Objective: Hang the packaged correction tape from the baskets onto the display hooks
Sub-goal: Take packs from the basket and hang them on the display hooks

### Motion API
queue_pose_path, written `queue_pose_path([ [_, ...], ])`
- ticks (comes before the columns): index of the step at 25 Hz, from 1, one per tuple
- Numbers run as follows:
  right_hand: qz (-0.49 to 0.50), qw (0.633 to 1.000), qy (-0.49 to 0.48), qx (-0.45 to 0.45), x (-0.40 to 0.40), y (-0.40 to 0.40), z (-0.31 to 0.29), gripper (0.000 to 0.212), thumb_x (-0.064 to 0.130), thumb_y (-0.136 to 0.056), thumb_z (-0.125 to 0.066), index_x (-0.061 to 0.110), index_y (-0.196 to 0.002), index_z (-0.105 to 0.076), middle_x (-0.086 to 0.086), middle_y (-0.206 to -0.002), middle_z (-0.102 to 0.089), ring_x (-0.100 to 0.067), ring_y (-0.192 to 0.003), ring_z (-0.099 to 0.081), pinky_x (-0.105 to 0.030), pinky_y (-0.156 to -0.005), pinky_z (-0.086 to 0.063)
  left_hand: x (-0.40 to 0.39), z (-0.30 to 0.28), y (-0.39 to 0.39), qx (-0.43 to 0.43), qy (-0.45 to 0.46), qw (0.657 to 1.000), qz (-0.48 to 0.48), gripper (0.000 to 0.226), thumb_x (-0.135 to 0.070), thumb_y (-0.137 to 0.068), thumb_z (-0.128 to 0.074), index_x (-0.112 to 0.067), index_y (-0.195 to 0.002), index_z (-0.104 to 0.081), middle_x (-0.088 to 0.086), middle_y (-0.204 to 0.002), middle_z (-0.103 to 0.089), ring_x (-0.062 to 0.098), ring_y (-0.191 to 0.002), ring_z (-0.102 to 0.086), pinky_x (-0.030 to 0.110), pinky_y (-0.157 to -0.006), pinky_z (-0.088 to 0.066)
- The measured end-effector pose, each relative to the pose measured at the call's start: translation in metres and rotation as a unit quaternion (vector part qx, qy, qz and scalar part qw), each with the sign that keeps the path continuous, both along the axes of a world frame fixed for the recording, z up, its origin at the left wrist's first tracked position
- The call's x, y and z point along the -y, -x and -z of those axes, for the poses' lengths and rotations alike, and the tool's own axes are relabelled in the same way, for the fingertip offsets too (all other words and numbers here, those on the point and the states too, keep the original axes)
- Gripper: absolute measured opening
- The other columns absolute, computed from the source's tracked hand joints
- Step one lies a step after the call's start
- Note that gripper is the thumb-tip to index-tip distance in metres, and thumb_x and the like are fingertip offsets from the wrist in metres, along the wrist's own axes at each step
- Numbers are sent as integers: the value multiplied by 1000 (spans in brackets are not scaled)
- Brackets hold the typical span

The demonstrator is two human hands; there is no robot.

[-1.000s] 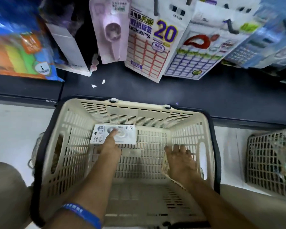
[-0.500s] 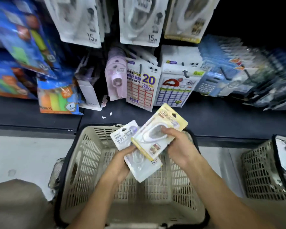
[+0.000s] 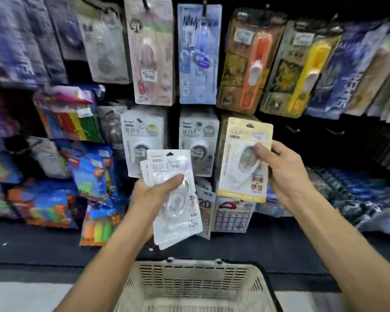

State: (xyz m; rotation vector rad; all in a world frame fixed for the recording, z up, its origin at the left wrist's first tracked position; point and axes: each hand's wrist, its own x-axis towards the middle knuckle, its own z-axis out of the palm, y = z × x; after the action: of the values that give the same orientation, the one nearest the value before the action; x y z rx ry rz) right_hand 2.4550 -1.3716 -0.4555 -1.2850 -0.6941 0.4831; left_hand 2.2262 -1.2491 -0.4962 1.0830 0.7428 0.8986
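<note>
Yellow-edged correction tape pack (image 3: 243, 161) now raised from basket (image 3: 196, 287), pinched in right hand (image 3: 282, 174) before matching hung packs; left hand (image 3: 153, 197) grips white packs (image 3: 173, 199); I judge hooking next

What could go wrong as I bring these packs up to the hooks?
The left hand grips several white correction tape packs fanned loosely; one could slip toward the basket. The right hand pinches the yellow-edged pack on its blister, away from its hang hole, so threading a hook may fumble.
</note>
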Motion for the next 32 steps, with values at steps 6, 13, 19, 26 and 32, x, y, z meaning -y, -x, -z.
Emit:
queue_pose_path([
  [6, 164, 969, 152, 103, -26, -12, -8, 34, 42, -87, -76, 20, -108, -62, 2, -96, -74, -22, -86, -69, -39, -75, -55, -7, -49, 1, -29, -72, 992, 98, 60, -28, -58, -97, -17, -113, -75, 5, -107, -80, 29, -103, -76, 55, -105, -51],
  [13, -212, 964, 117, 111, -20, 63, 6, 53, 52, -76, -81, 28, -119, -62, -1, -94, -77, -17, -88, -74, -27, -76, -57, -7, -55, -6, -6, -77, 993, 87, 64, -22, -55, -98, -12, -113, -74, 9, -107, -80, 29, -98, -78, 44, -89, -60],
  [19, -107, 991, 82, 7, -46, 69, 13, 42, 18, -89, -75, 18, -127, -59, 0, -104, -77, -18, -95, -75, -32, -79, -58, -27, -61, 2, -39, -20, 999, -4, 18, -17, -92, -74, -16, -111, -74, 4, -99, -81, 26, -88, -79, 44, -77, -62],
  [26, 35, 985, 92, 145, -43, 69, 17, 22, 29, -94, -64, 43, -109, -54, 14, -110, -67, -11, -103, -66, -31, -78, -51, -40, -64, 17, -39, -22, 992, -114, 19, -11, -98, -58, -23, -109, -66, -2, -84, -76, 15, -66, -73, 22, -45, -52],
  [32, -122, 934, 174, 288, -41, 104, 15, 66, 70, -79, -62, 44, -138, -47, 26, -143, -43, 9, -129, -45, -31, -107, -44, -11, -63, 0, -59, -76, 993, -69, 11, -38, -98, -56, -40, -108, -53, -9, -108, -66, 19, -105, -66, 32, -71, -48],
])
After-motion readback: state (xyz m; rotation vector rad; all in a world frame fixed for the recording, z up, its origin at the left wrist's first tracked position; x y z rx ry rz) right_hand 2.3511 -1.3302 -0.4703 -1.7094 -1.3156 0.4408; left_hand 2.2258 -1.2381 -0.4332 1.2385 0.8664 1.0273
